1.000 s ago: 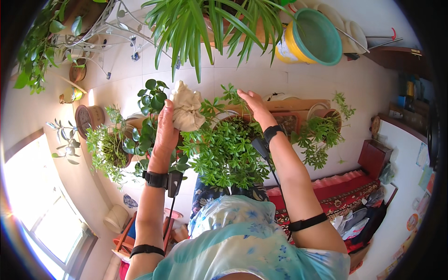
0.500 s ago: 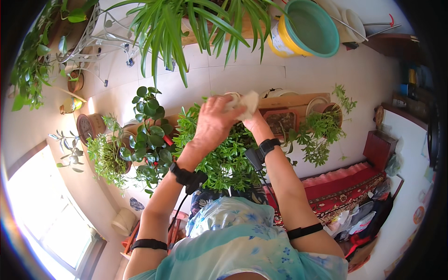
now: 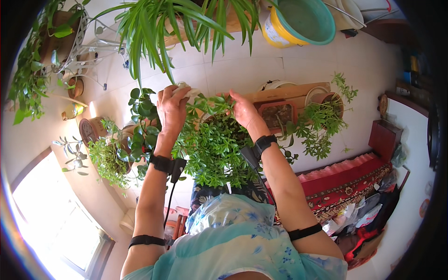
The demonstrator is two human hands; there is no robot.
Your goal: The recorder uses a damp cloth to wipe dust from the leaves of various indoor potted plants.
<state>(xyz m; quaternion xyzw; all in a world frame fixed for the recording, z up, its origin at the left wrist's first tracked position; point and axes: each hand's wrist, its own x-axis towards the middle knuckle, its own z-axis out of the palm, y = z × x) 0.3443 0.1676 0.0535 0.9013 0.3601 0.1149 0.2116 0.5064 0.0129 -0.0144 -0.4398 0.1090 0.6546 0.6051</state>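
Note:
A bushy green potted plant stands right in front of me, its pot mostly hidden by leaves. My left hand is closed on a crumpled white cloth at the far left side of the plant. Opposite it, my right hand has its fingers curled round a leafy stem at the plant's far edge. That stem stretches between the two hands. Part of the cloth is hidden behind the left fingers.
A round-leaved plant stands close on the left. To the right, a rectangular brown planter and another potted plant sit on a wooden plank. Long strap leaves hang ahead, beside a yellow-and-teal bucket.
My hands were together at the cloth and have parted. The left carried the cloth leftward; the right let go of it and took a leafy stem. The view shifted slightly.

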